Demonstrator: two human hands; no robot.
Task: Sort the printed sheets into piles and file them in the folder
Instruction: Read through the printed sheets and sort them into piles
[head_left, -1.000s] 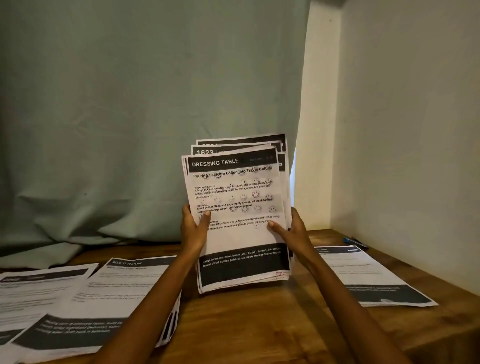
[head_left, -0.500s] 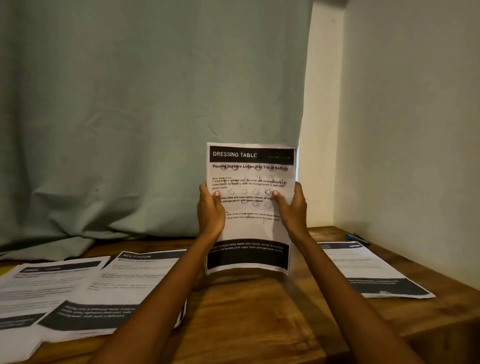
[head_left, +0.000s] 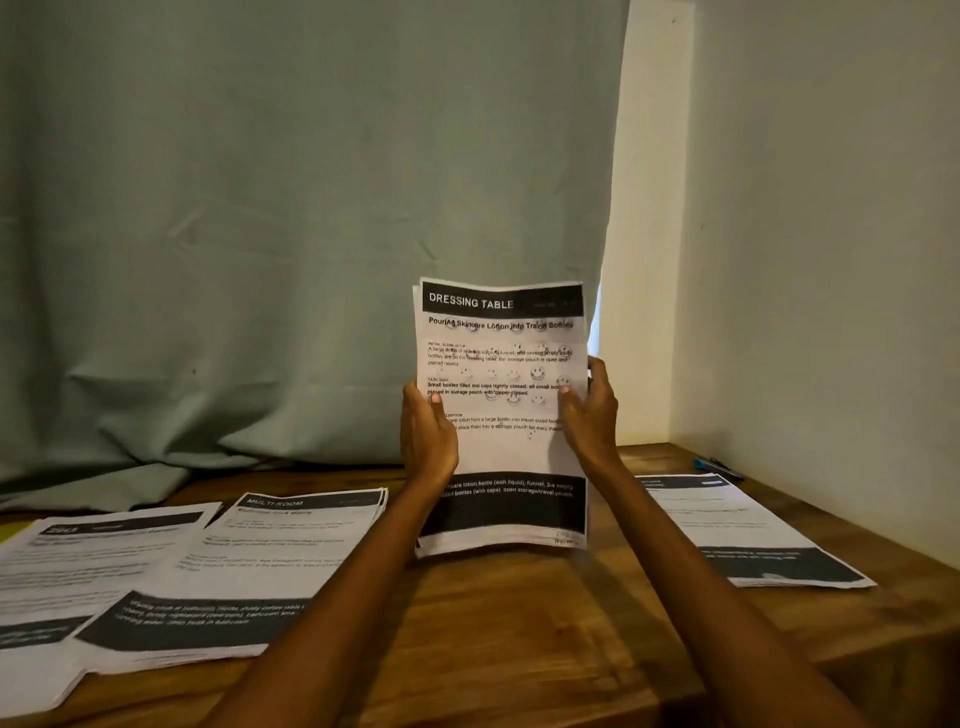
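Gripping the upright stack (head_left: 501, 457) at both edges, left hand (head_left: 427, 441) and right hand (head_left: 589, 415), I should tap its bottom edge squarely on the table (head_left: 519, 623).

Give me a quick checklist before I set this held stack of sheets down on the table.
1. Both hands grip the stack: ok, left hand and right hand hold its side edges.
2. Sheets squared: ok, edges nearly flush.
3. Top heading readable: ok, "DRESSING TABLE".
4. Bare table below the stack: ok.
5. Matching pile: cannot tell; the left pile reads "MULTI-ROOM", the far-left pile and right pile are too blurred.
6. Folder within reach: cannot tell, none clearly in view.
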